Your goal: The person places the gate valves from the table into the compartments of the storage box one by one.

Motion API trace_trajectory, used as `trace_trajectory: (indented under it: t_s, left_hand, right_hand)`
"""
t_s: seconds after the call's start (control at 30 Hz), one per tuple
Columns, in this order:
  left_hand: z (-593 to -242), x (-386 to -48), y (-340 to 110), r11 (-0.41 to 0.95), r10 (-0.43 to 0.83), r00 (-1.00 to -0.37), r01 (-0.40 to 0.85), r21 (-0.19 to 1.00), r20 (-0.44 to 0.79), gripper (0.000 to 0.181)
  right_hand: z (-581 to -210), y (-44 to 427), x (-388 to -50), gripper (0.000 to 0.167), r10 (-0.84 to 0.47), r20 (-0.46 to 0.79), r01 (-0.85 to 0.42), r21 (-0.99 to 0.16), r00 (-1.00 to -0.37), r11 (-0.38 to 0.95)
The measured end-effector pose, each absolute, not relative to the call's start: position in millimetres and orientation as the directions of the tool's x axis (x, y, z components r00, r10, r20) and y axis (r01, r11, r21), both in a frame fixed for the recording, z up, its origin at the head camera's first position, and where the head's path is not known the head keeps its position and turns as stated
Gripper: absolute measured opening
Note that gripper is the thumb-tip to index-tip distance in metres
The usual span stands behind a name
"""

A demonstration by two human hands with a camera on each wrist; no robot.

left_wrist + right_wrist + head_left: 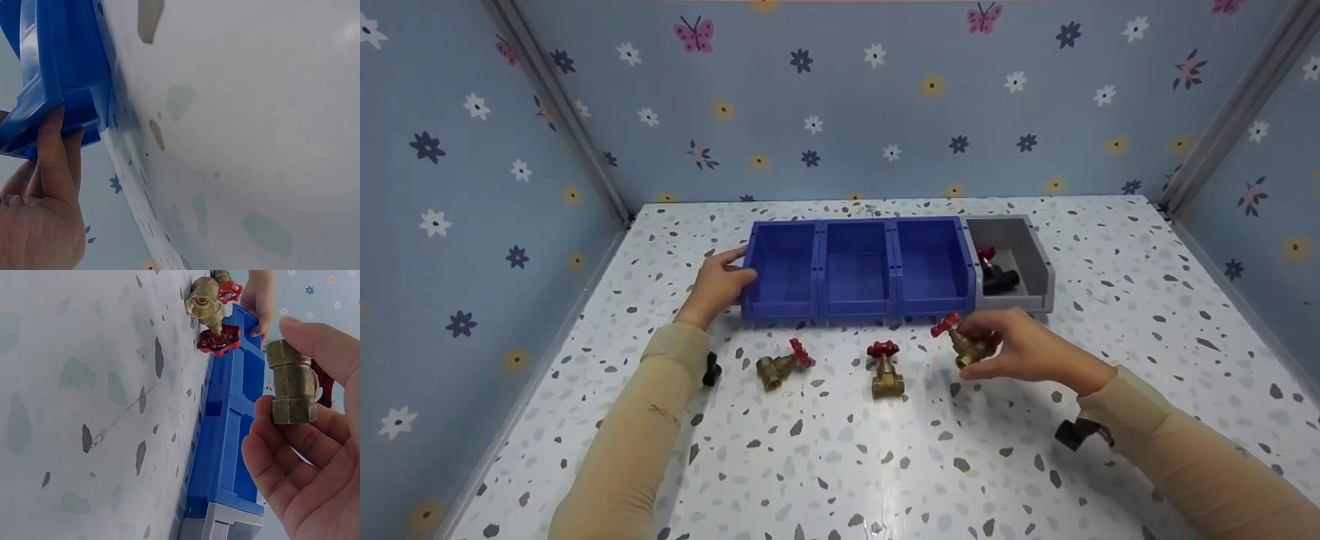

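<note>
My right hand pinches a brass gate valve with a red handwheel between thumb and fingers, in front of the grey bin and just above the table. At the row's left end, my left hand grips the side wall of a blue bin. Two more valves lie on the table between the hands: a left valve, turned at an angle, and a middle valve with its red handwheel toward the bins. All three blue bins have bare insides.
The grey bin closes the row at the right; a red-handled piece and a black fitting lie in it. Behind the speckled white table stands a flowered blue wall, with side walls left and right.
</note>
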State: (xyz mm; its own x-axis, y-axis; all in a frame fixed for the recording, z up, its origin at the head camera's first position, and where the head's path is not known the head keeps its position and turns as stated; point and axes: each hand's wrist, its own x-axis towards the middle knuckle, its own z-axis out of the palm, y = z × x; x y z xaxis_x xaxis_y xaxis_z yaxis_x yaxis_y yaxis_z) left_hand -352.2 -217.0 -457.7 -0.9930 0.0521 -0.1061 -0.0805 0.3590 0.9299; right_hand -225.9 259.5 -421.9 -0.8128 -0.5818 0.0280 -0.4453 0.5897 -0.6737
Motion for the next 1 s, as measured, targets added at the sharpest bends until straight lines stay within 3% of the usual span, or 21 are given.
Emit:
trace_trajectory:
  t_s: [0.4, 1.0]
  left_hand:
    - [-457, -354, -217, 0.362, 0.037, -0.991, -0.104, 0.926, -0.126, 0.07]
    - [-458, -354, -216, 0.365, 0.04, -0.993, -0.087, 0.927, -0.109, 0.069]
  right_hand:
    - [-415, 252, -231, 0.041, -0.556, 0.116, -0.481, -0.663, -0.823, 0.573]
    - [-409, 244, -236, 0.038, -0.47, 0.124, -0.422, -0.675, -0.874, 0.605]
